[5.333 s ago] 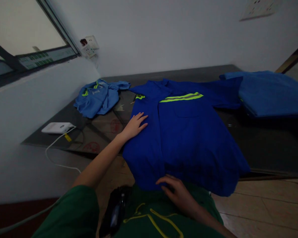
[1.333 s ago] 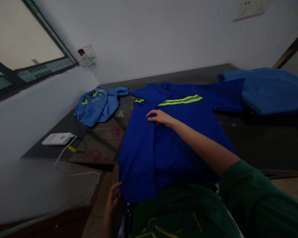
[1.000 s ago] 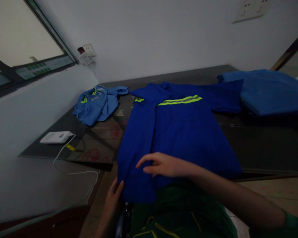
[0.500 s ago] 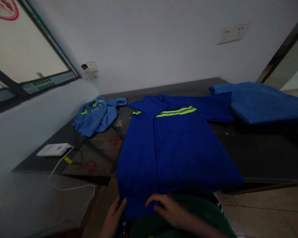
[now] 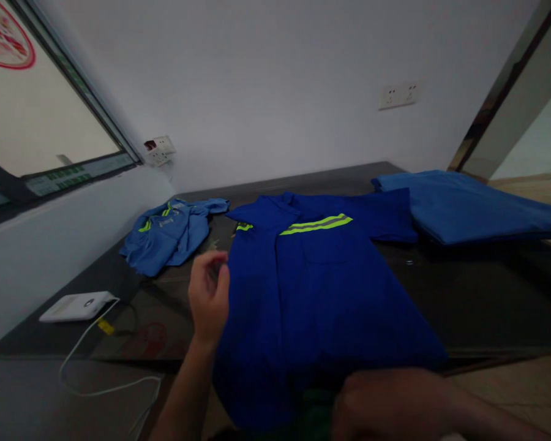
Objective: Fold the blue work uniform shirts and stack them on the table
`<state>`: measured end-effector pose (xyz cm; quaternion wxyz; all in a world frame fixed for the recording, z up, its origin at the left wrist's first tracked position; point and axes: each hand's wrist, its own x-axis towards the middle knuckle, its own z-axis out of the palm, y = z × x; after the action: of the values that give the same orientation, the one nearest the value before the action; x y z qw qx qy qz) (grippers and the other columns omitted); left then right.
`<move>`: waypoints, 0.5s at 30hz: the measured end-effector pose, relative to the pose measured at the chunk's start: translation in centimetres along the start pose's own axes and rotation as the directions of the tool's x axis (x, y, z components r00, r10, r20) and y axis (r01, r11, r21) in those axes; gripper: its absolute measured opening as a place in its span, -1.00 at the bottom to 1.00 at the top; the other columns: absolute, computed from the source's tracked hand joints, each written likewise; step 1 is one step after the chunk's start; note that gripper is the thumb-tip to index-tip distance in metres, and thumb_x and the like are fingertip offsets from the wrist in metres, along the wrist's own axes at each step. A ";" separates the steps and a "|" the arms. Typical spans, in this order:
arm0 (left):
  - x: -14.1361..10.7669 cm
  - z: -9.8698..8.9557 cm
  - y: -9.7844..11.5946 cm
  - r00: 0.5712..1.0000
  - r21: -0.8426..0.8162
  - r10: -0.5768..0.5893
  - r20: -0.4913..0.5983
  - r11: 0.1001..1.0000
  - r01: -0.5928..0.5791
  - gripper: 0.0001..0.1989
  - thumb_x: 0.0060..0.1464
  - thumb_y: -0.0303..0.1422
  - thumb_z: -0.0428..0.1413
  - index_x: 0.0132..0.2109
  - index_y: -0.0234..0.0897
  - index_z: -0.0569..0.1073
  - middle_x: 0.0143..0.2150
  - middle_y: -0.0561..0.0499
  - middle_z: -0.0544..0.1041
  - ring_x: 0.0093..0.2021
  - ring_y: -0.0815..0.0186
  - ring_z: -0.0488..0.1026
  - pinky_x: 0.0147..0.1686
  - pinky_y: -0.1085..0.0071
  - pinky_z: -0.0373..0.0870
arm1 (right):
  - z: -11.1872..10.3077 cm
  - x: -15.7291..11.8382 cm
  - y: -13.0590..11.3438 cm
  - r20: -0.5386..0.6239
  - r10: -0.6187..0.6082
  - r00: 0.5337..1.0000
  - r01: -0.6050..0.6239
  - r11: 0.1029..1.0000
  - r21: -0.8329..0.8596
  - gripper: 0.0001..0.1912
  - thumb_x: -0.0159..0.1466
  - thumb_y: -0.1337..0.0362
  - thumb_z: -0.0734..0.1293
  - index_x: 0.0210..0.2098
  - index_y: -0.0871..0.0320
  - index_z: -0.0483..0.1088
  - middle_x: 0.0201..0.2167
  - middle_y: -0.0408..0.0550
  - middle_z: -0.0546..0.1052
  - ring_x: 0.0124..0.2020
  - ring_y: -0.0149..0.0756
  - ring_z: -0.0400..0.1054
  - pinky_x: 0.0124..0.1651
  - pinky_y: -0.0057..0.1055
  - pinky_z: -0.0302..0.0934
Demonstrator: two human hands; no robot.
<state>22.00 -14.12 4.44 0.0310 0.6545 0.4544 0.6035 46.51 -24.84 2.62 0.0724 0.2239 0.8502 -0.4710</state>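
Observation:
A dark blue work shirt with yellow-green and grey reflective strips lies spread on the dark table, its collar toward the wall. The lower end of the shirt hangs over the table's near edge. My left hand is raised beside the shirt's left edge. Its fingers are loosely curved, a gap shows between them and the thumb, and nothing is visible in it. Low in the view, my right hand is over the shirt's bottom, smeared by motion, with its fingers hidden.
A crumpled lighter blue garment lies at the table's back left. Folded blue cloth rests on the right. Near the left edge is a white device with a white cable hanging down. Wall sockets are behind the table.
My left hand has left the shirt's lower left corner and moved up along its left side. My right hand has shifted right and toward me. The camera view has tilted slightly.

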 end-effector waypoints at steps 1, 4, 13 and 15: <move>2.5 1.7 -0.3 1.000 -0.064 0.016 0.004 0.998 -0.016 -0.84 0.14 -0.41 0.03 -0.11 -0.25 0.40 -0.18 0.00 0.46 -0.13 0.32 0.43 -0.06 0.37 0.38 | -2.2 -0.8 -0.7 0.014 -0.053 0.999 0.052 0.997 0.059 -0.72 0.29 0.41 0.23 -0.09 0.13 0.53 -0.22 -0.06 0.61 -0.21 -0.31 0.51 -0.22 -0.52 0.28; 9.0 6.4 -3.9 0.997 -0.138 0.057 0.045 0.989 -0.050 -0.76 0.12 -0.47 0.00 -0.04 -0.25 0.37 -0.11 -0.03 0.46 -0.09 0.32 0.43 -0.05 0.36 0.39 | -8.4 -0.9 -0.6 -0.132 -0.126 0.983 0.149 0.972 0.179 -0.72 0.34 0.31 0.20 -0.12 0.23 0.52 -0.23 -0.01 0.60 -0.21 -0.36 0.48 -0.17 -0.53 0.28; 17.3 9.5 -23.7 0.880 0.491 -0.241 0.408 0.871 0.011 -0.43 -0.22 -0.66 -0.06 0.03 -0.37 0.37 -0.06 -0.19 0.48 0.01 0.08 0.42 0.07 0.10 0.33 | -22.4 6.7 11.5 -0.690 0.183 0.700 -0.130 0.983 0.128 -0.78 0.20 0.46 0.25 -0.24 0.27 0.52 -0.33 0.01 0.58 -0.32 -0.36 0.46 -0.29 -0.52 0.27; 17.8 8.9 -26.4 0.862 0.505 -0.252 0.440 0.863 -0.006 -0.38 -0.28 -0.65 -0.04 0.04 -0.37 0.40 -0.09 -0.19 0.49 0.01 0.02 0.42 0.06 0.04 0.33 | -25.5 7.9 13.6 -0.778 0.249 0.577 -0.297 0.951 0.084 -0.76 0.18 0.48 0.27 -0.22 0.23 0.53 -0.25 0.00 0.59 -0.23 -0.33 0.46 -0.19 -0.51 0.26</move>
<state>12.08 17.11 0.02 0.0187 0.7407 0.6114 0.2780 47.81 5.11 3.41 -0.2258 0.5314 0.7646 -0.2863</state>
